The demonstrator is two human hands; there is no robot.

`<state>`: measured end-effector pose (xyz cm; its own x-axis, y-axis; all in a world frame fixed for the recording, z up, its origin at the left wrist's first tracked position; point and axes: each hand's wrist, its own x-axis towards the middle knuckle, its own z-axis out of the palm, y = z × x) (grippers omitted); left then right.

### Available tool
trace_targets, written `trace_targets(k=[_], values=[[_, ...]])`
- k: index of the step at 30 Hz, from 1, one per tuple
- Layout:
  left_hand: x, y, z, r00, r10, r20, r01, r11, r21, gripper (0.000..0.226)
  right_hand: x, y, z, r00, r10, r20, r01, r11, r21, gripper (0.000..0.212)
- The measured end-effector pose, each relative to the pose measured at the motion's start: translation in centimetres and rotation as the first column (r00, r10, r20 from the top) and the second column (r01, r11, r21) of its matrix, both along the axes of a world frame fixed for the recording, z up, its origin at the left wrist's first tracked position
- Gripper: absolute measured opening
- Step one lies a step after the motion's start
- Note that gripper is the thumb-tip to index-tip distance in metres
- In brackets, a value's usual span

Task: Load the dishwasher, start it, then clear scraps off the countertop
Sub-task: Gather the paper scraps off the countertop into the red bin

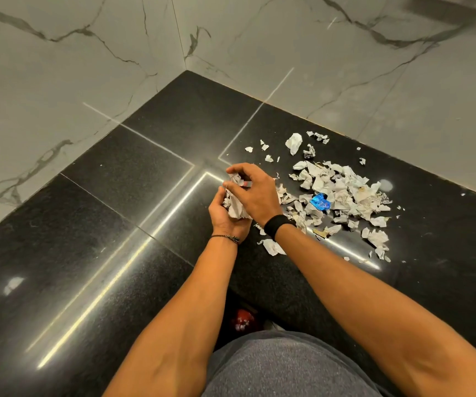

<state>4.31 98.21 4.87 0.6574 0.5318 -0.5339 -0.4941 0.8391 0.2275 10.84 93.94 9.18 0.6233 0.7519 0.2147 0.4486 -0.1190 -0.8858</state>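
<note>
Hands: left hand cups paper wad | right hand pinches scrap, hiding wad's top | scraps beside

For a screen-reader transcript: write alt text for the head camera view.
Left hand cups a wad of paper scraps while the right hand presses more in, above a black countertop. Torn scraps and a blue wrapper lie scattered to the right.

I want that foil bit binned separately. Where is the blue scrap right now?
The blue scrap lies on the black countertop, at the left edge of the paper scrap pile, just right of the right hand.
</note>
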Motion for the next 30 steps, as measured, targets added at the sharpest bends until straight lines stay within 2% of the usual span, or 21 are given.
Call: trace_targets(k=[3, 10, 17, 20, 25, 30], values=[[0.1, 0.1, 0.0, 1.0, -0.004, 0.018, 0.003, 1.0, 0.012, 0.041, 0.0, -0.2, 0.0, 1.0, -0.003, -0.013, 0.003, 1.0, 0.006, 0.012], [0.6, 0.7, 0.1, 0.999, -0.012, 0.044, 0.01, 0.999, 0.042, 0.045, 0.5, -1.4, -0.4, 0.996, -0.08, 0.029, 0.081, 0.997, -0.016, 0.014], [0.6, 1.7, -0.1, 0.997, -0.012, 0.073, 0.007, 0.998, 0.068, 0.04, -0.4, -1.4, -1.1, 0.974, -0.22, -0.046, 0.221, 0.975, 0.03, 0.015], [-0.1, 2.3, 0.2, 0.993, -0.016, 0.119, 0.01, 0.999, 0.05, 0.04, -0.7, -1.2, -0.9, 0.927, -0.321, -0.193, 0.336, 0.941, 0.046, 0.02], [-0.9, 2.1, 0.9, 0.994, -0.034, 0.108, 0.027, 0.998, 0.057, 0.042, -2.1, -1.4, 0.8, 0.803, -0.28, -0.527, 0.357, 0.933, 0.048, 0.027], [-1.9, 1.1, 1.7, 0.992, -0.009, 0.124, 0.002, 0.998, 0.055, 0.042, -4.6, -0.6, 0.8, 0.581, -0.202, -0.788, 0.376, 0.926, 0.039, 0.059]])
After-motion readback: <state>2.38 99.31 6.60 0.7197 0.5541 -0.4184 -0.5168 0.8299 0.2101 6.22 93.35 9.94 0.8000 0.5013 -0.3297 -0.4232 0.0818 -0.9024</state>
